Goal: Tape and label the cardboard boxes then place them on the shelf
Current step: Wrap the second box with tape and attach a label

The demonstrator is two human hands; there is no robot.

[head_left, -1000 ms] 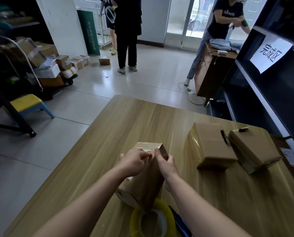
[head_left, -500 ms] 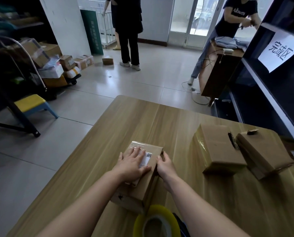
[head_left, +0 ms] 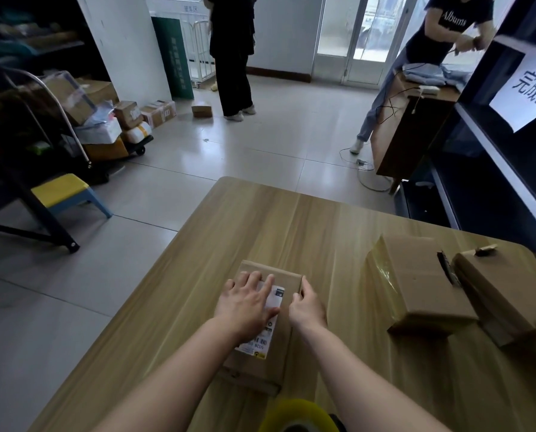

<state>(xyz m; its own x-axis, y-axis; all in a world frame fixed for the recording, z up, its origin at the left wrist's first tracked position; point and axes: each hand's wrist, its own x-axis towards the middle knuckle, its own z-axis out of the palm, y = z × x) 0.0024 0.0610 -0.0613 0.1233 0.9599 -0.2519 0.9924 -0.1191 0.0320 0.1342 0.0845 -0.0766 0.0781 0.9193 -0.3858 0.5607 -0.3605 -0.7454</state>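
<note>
Daylight from glass doors (head_left: 358, 35) brightens the pale tiled floor (head_left: 260, 151).

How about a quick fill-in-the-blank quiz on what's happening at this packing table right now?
1. The left hand presses a white ____ flat onto the small box.
2. The right hand holds that box at its ____ edge.
3. The tape roll at the near edge of the table is ____.

Missing words: label; right; yellow.

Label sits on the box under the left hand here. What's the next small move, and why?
Probably slide the left hand toward the near end of the label, pressing it flat: the straight fingers cover only its far half, while the right hand grips the box by its right edge, steadying it.
</note>
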